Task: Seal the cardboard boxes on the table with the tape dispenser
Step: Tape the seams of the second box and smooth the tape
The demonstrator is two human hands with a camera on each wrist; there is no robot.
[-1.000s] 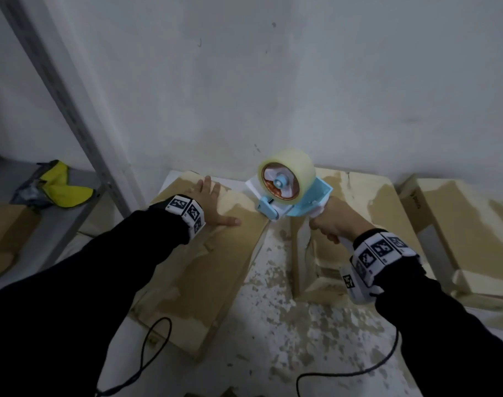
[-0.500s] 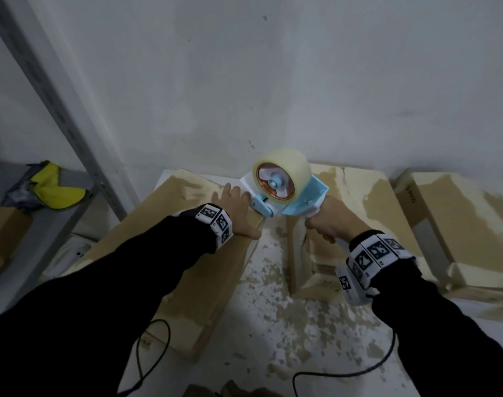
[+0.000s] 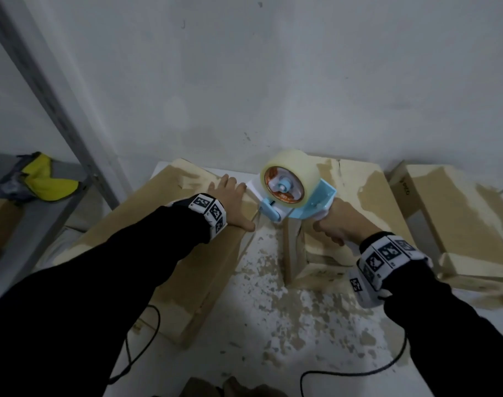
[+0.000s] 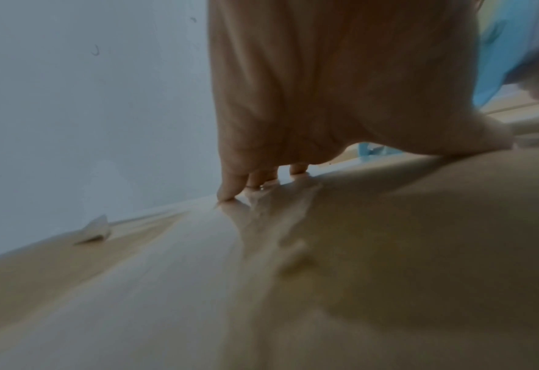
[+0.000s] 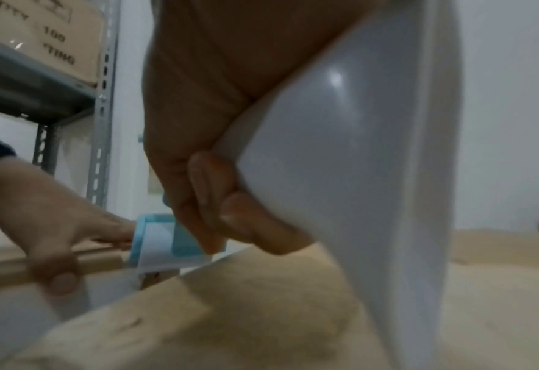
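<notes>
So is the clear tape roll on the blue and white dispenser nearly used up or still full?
Still fairly full: the clear tape roll forms a thick band around its orange core on the blue and white dispenser.

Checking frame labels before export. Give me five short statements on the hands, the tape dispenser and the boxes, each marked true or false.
1. The right hand grips the tape dispenser by its handle. True.
2. The left hand holds a knife. False: it rests flat, fingers straight, on top of the left cardboard box and holds nothing.
3. The tape dispenser carries a roll of pale tape. True.
4. The dispenser's front end lies over the rightmost box. False: it sits beside the left hand, at the near edge of the left cardboard box.
5. Only one box is on the table. False: a middle box and a right box are there too.
</notes>
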